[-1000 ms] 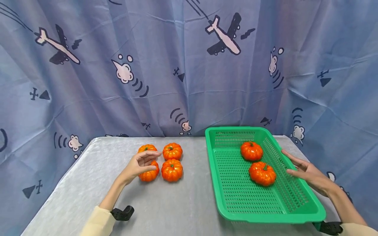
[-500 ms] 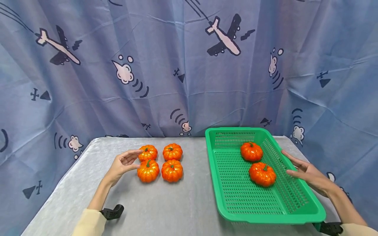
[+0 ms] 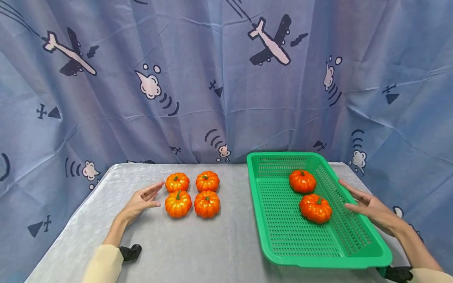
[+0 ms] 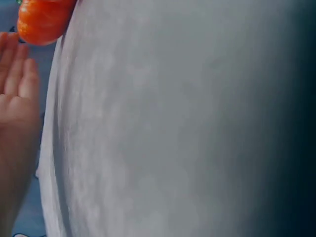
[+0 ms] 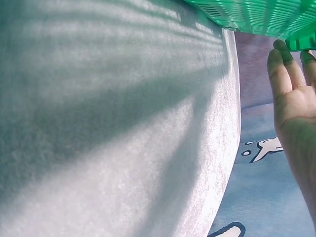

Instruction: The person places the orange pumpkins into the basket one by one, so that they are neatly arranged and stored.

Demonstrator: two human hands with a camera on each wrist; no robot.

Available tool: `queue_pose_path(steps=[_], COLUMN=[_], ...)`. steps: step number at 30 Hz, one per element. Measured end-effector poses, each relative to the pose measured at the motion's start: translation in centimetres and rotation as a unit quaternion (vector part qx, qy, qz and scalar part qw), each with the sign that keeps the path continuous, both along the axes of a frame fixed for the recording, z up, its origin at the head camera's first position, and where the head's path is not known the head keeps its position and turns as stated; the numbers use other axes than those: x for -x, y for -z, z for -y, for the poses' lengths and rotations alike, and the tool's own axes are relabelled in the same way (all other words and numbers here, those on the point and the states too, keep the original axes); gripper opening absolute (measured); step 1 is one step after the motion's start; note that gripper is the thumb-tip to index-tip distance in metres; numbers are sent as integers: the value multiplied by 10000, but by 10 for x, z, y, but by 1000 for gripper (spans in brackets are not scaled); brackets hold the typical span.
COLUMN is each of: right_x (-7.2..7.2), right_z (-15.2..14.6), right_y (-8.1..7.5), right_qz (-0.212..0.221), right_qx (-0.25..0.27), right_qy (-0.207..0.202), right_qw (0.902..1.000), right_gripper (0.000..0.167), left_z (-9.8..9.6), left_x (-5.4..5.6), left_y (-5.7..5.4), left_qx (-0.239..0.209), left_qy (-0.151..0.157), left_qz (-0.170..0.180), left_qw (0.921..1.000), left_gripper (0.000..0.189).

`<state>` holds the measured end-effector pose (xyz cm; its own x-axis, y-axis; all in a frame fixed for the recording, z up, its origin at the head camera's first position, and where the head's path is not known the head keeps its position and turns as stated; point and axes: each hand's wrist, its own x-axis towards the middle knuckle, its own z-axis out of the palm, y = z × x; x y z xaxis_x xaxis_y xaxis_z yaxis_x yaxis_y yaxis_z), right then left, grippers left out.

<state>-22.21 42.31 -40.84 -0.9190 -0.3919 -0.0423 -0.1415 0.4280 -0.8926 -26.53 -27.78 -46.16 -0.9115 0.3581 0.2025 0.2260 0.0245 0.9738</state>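
Several small orange pumpkins (image 3: 178,204) sit in a close square cluster on the left half of the table. My left hand (image 3: 139,202) is just left of them, thumb and fingers spread apart, holding nothing. In the left wrist view, one pumpkin (image 4: 44,22) shows beyond the fingertips. A green plastic basket (image 3: 263,236) with slotted walls stands on the right, two pumpkins (image 3: 315,208) inside it. My right hand (image 3: 369,208) holds the basket's right rim, thumb over the top. In the right wrist view, its fingers (image 5: 280,74) reach up under the rim.
A pale grey cloth (image 3: 230,239) covers the table. Behind it hangs a blue curtain (image 3: 191,78) printed with planes and clouds. A gap of bare cloth separates the pumpkin cluster from the basket.
My left hand has drawn back leftward from over the pumpkins, bringing the left ones fully into sight. My right hand and the basket have stayed put.
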Motion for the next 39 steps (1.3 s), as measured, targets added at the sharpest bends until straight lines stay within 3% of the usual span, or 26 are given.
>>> queue_pose_path(steps=[6,13,22,34,39], right_x=[-1,2,2,0,0], right_z=[1,3,1,1,0], right_y=[0,-3,-3,-1,-1], right_qz=[55,1,-79,-7,6], right_qx=[122,107,24,-12,9], right_qy=[-26,-56,-82,-8,-4], right_qw=[9999,9999,9999,10000,10000], right_gripper=[68,68,68,67,67], left_z=[1,-8,-22,-50,-64], left_x=[1,1,2,5,6], left_y=[8,5,-5,-6,-7], left_qx=[149,234,1130,1747,1591], left_qy=[259,768,647,510,794], left_qz=[219,321,429,314,222], left_qw=[9993,9963,9906,9828,9838], left_gripper=[76,81,80,82,87])
